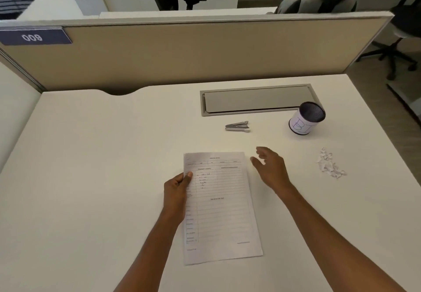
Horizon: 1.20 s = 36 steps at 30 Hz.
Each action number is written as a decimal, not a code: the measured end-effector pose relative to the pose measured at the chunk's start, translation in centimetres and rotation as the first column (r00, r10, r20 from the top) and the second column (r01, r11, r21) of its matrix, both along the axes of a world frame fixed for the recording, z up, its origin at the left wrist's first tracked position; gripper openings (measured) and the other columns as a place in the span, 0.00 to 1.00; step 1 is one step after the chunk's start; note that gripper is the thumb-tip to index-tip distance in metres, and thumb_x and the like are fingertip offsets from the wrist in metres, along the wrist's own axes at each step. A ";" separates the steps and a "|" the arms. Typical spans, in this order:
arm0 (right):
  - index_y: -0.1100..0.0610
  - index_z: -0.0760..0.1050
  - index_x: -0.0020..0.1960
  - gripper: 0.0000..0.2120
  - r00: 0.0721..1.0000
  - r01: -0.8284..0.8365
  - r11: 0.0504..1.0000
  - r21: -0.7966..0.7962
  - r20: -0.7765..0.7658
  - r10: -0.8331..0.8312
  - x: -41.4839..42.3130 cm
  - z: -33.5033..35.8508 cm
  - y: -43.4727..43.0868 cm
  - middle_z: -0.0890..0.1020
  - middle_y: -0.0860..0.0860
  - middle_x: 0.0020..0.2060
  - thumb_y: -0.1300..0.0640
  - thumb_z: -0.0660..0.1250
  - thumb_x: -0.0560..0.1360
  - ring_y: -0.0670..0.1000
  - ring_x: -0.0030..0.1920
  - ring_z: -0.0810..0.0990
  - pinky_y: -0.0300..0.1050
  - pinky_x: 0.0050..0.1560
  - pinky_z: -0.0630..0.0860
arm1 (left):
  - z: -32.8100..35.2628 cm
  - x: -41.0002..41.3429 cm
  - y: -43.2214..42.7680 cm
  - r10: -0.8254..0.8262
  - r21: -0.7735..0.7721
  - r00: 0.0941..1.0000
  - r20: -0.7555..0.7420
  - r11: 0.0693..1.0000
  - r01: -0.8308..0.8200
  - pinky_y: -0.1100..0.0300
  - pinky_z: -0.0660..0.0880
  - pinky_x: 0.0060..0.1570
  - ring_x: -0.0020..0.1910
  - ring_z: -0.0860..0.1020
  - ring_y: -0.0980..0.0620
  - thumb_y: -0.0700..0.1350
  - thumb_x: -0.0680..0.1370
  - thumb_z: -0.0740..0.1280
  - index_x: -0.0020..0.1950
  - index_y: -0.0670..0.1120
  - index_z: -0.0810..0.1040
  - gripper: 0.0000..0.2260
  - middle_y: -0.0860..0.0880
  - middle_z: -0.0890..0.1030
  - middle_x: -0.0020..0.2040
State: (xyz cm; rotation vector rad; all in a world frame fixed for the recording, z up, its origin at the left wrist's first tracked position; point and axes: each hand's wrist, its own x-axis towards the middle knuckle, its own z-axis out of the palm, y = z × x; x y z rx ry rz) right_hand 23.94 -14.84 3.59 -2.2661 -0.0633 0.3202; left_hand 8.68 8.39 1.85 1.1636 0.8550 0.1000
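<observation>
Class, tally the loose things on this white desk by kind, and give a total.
Printed white paper form: 1
Small silver metal stapler: 1
Black mesh cup with white label: 1
Pile of torn white paper scraps: 1
Total: 4

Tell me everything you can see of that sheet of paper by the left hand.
The sheet is a white printed form with ruled lines, boxes and headings too blurred to read; a few upper lines carry handwriting. It looks like thin paper, flat and uncreased. It lies on the white desk, its long edges running away from the person. The left hand grips its left edge, thumb on top. The right hand hovers open beside its upper right corner, not touching.
</observation>
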 end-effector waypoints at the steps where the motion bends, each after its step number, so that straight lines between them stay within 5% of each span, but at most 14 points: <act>1: 0.61 0.76 0.71 0.21 0.997 -0.045 0.998 -0.041 0.062 0.047 1.4 0.0 0.7 0.82 0.56 0.66 0.58 0.73 0.79 0.55 0.64 0.81 0.45 0.63 0.75 | -0.3 0.2 0.1 -0.002 0.002 1.000 -0.011 1.000 0.002 0.36 0.84 0.59 0.56 0.87 0.33 0.42 0.84 0.70 0.54 0.39 0.88 0.09 0.38 0.90 0.52; 10: 0.61 0.71 0.75 0.27 0.858 -0.317 0.826 -0.467 0.229 0.459 11.4 -1.3 5.3 0.76 0.57 0.72 0.62 0.72 0.78 0.58 0.72 0.74 0.50 0.73 0.70 | -1.7 2.0 -0.1 -0.020 0.070 0.995 -0.097 0.997 0.027 0.43 0.86 0.55 0.50 0.90 0.40 0.43 0.85 0.69 0.52 0.43 0.89 0.09 0.42 0.91 0.49; 14: 0.62 0.74 0.72 0.26 0.804 -0.400 0.725 -0.561 0.166 0.571 13.4 -2.4 5.8 0.79 0.57 0.68 0.66 0.73 0.75 0.59 0.68 0.76 0.51 0.68 0.74 | -1.8 2.3 -0.2 -0.006 0.067 0.993 -0.121 0.998 0.014 0.43 0.86 0.55 0.49 0.90 0.41 0.44 0.85 0.69 0.52 0.44 0.90 0.10 0.43 0.91 0.48; 20: 0.57 0.80 0.58 0.10 0.765 -0.359 0.677 -0.643 0.213 0.607 14.2 -3.1 5.9 0.81 0.53 0.54 0.65 0.68 0.78 0.57 0.55 0.78 0.50 0.51 0.74 | -1.4 2.4 0.0 -0.020 0.027 0.993 -0.118 0.999 0.023 0.42 0.86 0.56 0.52 0.90 0.41 0.44 0.85 0.69 0.56 0.42 0.89 0.10 0.42 0.91 0.51; 23: 0.56 0.80 0.59 0.09 0.866 -0.300 0.848 -0.436 0.249 0.434 13.3 -2.5 5.4 0.81 0.52 0.53 0.64 0.68 0.79 0.56 0.55 0.79 0.48 0.51 0.74 | -0.6 2.2 0.0 -0.023 0.013 0.995 -0.101 1.000 0.024 0.42 0.86 0.55 0.52 0.89 0.40 0.44 0.85 0.69 0.57 0.41 0.88 0.10 0.42 0.91 0.51; 25: 0.58 0.80 0.59 0.09 0.956 -0.196 0.977 -0.082 0.207 0.209 12.1 -0.6 5.4 0.83 0.52 0.53 0.61 0.70 0.80 0.54 0.53 0.81 0.48 0.56 0.78 | 0.4 2.0 -0.1 -0.027 0.010 0.996 -0.082 1.000 0.028 0.43 0.86 0.54 0.51 0.89 0.39 0.44 0.85 0.69 0.57 0.41 0.88 0.10 0.41 0.91 0.51; 27: 0.58 0.80 0.59 0.09 0.997 -0.057 0.951 0.303 0.060 0.040 10.0 2.4 5.6 0.85 0.50 0.52 0.61 0.71 0.80 0.50 0.52 0.84 0.46 0.58 0.80 | 1.4 1.8 -0.3 -0.042 0.010 0.997 -0.058 0.999 0.043 0.42 0.86 0.54 0.51 0.89 0.39 0.45 0.84 0.70 0.58 0.41 0.88 0.10 0.41 0.90 0.51; 29: 0.58 0.79 0.59 0.09 0.999 0.006 0.860 0.511 -0.048 0.022 7.3 5.7 5.6 0.87 0.50 0.53 0.62 0.72 0.79 0.47 0.54 0.86 0.42 0.59 0.79 | 2.6 1.3 -0.6 -0.057 0.009 0.998 -0.024 0.998 0.057 0.40 0.86 0.55 0.51 0.89 0.38 0.45 0.84 0.70 0.57 0.41 0.88 0.10 0.40 0.90 0.52; 36: 0.55 0.77 0.59 0.14 0.956 -0.256 0.793 0.552 0.024 0.291 -2.7 14.2 4.8 0.87 0.48 0.57 0.66 0.74 0.77 0.49 0.61 0.85 0.47 0.64 0.80 | 8.0 -1.0 -2.1 -0.122 0.123 0.990 0.075 0.986 0.112 0.38 0.85 0.52 0.48 0.88 0.34 0.46 0.84 0.69 0.54 0.44 0.90 0.10 0.40 0.90 0.48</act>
